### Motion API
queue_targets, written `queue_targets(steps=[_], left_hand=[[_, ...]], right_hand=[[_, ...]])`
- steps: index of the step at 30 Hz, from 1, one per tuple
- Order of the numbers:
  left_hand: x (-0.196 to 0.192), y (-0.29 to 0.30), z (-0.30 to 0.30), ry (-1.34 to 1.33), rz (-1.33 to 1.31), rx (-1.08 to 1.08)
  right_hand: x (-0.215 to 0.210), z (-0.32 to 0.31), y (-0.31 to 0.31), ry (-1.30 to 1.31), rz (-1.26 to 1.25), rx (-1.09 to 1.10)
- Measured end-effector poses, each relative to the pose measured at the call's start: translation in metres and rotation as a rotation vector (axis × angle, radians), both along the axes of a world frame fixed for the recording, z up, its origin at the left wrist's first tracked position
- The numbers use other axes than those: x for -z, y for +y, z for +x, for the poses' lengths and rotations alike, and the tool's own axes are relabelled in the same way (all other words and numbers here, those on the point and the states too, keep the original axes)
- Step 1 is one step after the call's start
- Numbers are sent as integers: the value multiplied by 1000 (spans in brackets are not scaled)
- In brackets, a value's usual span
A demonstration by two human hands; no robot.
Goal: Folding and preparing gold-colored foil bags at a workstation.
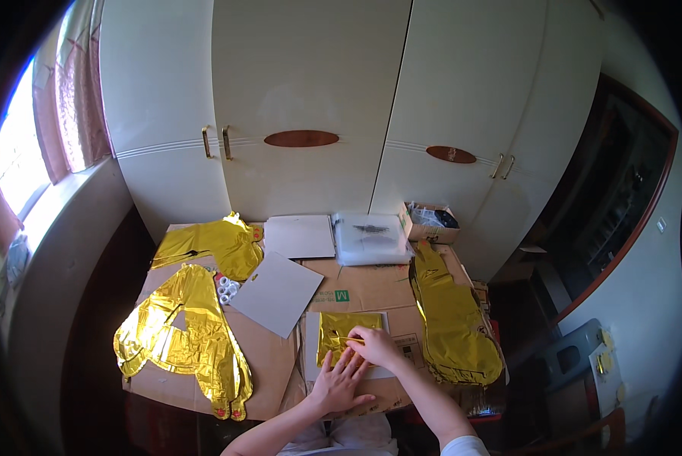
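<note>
A gold foil balloon folded into a flat square [339, 325] lies on a pale grey card [311, 346] at the near middle of the table. My left hand [341, 387] is open, palm down, its spread fingertips pressing on the near edge of the foil. Just beyond it, my right hand [373, 347] is closed over the foil's right part. A thin yellow strip [344, 337] sticks out leftward from its pinched fingers; whether it is a straw or a fold of foil is too small to tell.
Flat gold foil balloons lie at the left [181, 327], the back left [212, 247] and the right [455, 319]. Grey cards [280, 292], white tape rolls [227, 290], a stack of clear plastic bags [371, 239] and a small box [430, 220] rest on the cardboard-covered table [265, 357].
</note>
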State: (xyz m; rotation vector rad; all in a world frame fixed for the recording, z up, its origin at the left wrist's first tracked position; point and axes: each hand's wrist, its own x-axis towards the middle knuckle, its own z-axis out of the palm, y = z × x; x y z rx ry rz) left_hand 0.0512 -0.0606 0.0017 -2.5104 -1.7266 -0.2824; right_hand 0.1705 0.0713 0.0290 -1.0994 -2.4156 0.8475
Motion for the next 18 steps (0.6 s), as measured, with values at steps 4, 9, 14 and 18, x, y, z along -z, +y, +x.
queue_targets(steps=[4, 9, 14, 18], left_hand=[[2, 0, 1, -1, 5, 0], [5, 1, 2, -11, 8, 4], [5, 0, 0, -16, -6, 4], [4, 0, 1, -19, -3, 11]], right_hand=[[27, 5, 24, 198, -150, 89], [33, 10, 50, 142, -157, 101], [22, 3, 49, 48, -111, 129], [27, 2, 54, -19, -92, 128]])
